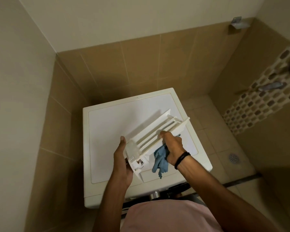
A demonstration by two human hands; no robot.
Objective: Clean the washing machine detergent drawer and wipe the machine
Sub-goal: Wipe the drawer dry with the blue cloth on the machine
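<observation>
detergent drawer [151, 133] out of machine, held tilted above washing machine [110, 124] top so compartments face wiper. left hand [122, 163] wraps near end, steadying it. right hand [172, 146] bunches blue cloth [160, 161] against side wall, fingers curled (likely wiping drawer first, machine later).

The walls [32, 64] are plain cream above and covered with tan tiles [141, 64] below. A mosaic strip [258, 104] runs down the right wall, with a metal tap [271, 86] on it. The floor [216, 139] has beige tiles and a round drain [233, 158]. Light is dim and warm.
</observation>
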